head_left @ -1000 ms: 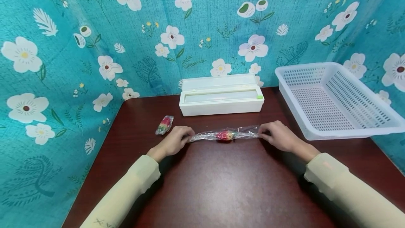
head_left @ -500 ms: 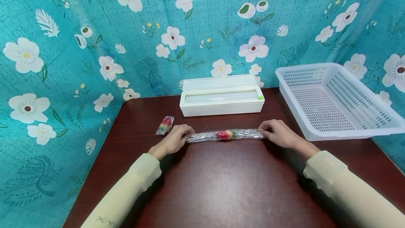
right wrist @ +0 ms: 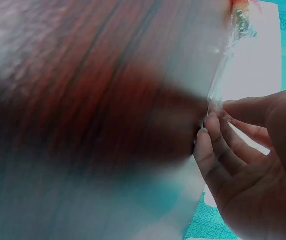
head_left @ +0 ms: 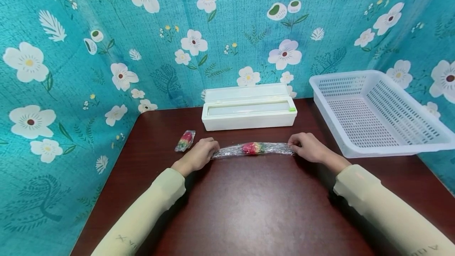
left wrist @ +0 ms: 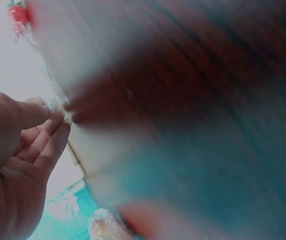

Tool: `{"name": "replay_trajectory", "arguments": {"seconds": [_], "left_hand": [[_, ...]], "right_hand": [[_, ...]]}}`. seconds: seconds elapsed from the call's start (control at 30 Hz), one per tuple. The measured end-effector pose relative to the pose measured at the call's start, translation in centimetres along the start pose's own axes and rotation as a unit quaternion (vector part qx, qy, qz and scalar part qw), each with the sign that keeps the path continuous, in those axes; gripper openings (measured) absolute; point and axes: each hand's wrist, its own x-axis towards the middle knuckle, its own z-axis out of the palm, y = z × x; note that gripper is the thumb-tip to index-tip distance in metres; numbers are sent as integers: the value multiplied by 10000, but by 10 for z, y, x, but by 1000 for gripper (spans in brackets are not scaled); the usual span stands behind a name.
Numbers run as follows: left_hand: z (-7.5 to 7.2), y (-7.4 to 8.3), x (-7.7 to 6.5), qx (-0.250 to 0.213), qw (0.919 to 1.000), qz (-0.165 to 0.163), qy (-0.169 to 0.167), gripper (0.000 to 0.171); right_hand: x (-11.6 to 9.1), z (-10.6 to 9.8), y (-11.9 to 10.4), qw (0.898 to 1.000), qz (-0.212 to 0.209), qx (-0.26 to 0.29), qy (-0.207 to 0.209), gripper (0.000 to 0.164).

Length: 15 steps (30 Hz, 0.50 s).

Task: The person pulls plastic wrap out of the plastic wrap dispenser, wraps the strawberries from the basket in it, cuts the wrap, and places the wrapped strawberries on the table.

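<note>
A red, yellow and green piece (head_left: 251,148) lies rolled up in the middle of a strip of clear plastic wrap (head_left: 230,151) over the table. My left hand (head_left: 200,154) pinches the strip's left end; in the left wrist view its thumb and fingertips (left wrist: 57,117) meet on the film. At the opposite end, my right hand (head_left: 308,147) pinches the wrap between thumb and fingers, as the right wrist view also shows. Just beyond my left hand rests a second wrapped piece (head_left: 185,140) of similar colours, its film folded in close.
Behind the strip stands a long white plastic-wrap box (head_left: 249,121) with its lid raised and a green slider on the rim. A white perforated basket (head_left: 394,150) occupies the back right. The dark red table (head_left: 245,204) meets a blue floral curtain (head_left: 227,23) behind.
The plastic wrap has gone from loose and flared at its right end to a narrower strip, and the coloured piece has turned to show more green. Both hands have shifted slightly inward.
</note>
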Motion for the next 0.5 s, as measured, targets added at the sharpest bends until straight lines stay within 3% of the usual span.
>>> {"name": "replay_trajectory", "arguments": {"seconds": [0.17,0.33,0.5], "left_hand": [[0,0,2,300,9990,-229,-254,16],[-4,4,2,311,9980,-489,-257,16],[-14,16,3,453,9973,-558,-129,23]], "right_hand": [[3,1,-2,9998,157,12,-130,11],[2,-3,-5,9992,292,107,-254,11],[-2,-9,-17,9995,169,-252,58,25]]}}
